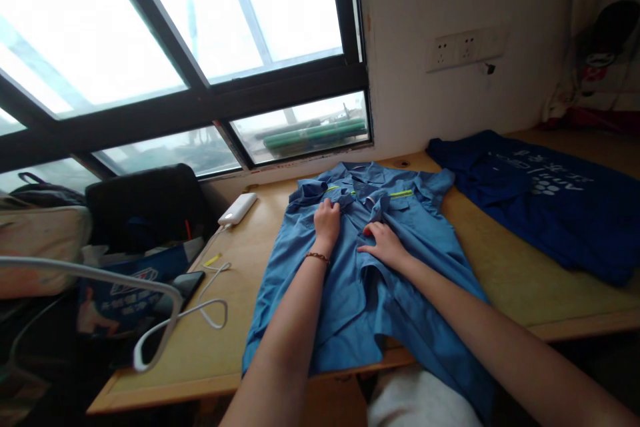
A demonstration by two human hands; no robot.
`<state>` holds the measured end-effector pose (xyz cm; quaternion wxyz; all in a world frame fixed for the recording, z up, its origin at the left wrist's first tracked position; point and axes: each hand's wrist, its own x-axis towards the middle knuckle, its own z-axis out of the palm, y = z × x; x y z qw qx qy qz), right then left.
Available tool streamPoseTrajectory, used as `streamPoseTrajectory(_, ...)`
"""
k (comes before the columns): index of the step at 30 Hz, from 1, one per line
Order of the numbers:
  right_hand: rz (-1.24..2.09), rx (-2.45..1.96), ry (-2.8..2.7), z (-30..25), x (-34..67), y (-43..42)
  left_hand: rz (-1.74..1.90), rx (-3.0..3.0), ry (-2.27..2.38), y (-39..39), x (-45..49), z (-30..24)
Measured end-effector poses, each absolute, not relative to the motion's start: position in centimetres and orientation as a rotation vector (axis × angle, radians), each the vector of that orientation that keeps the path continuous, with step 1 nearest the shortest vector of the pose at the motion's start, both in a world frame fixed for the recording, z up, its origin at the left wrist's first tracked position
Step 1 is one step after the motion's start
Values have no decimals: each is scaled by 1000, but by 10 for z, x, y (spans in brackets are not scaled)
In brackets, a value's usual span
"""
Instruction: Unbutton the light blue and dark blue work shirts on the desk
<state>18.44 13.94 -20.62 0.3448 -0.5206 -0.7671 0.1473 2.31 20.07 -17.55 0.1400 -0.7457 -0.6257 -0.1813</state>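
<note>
A blue short-sleeved work shirt (340,293) with yellow-green strips across the chest lies spread on the table, its collar toward the wall. Its front is unfastened in the lower part, and the bottom hem hangs over the near table edge. My left hand (327,221) is closed on the cloth at the chest, left of the front opening. On the other side of the opening, my right hand (386,245) rests on the shirt with thumb and fingers apart; some fingertips are hidden by cloth folds. A beaded bracelet (318,256) circles my left wrist.
A dark blue printed shirt (545,193) lies on the table (505,273) at the right. At the left are a white power bank (238,209), a white cable (216,325) and a phone (189,285). A white curved bar (100,265) crosses the left foreground. Bags (40,240) stand beyond the table.
</note>
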Motion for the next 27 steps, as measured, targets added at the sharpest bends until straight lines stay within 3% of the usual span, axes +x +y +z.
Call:
streamPoseTrajectory(4,347,-1333,-2000,-209,189,142,-705,-2276,-1791,180,37,-176)
streamPoseTrajectory(9,352,-1363,-2031,-207,189,140,-810,-2598,-2218,156,40,-190)
streamPoseTrajectory(16,722,-1157,-1851,-198,195,144,-1255,-2658,-2209,147,28,-192)
streamPoseTrajectory(23,732,-1166,-1804,-196,196,140,-933,-2767,-2184,131,29,-181)
streamPoseTrajectory(27,820,-1149,-1756,-196,193,139,-1083,-2933,-2277,129,30,-177)
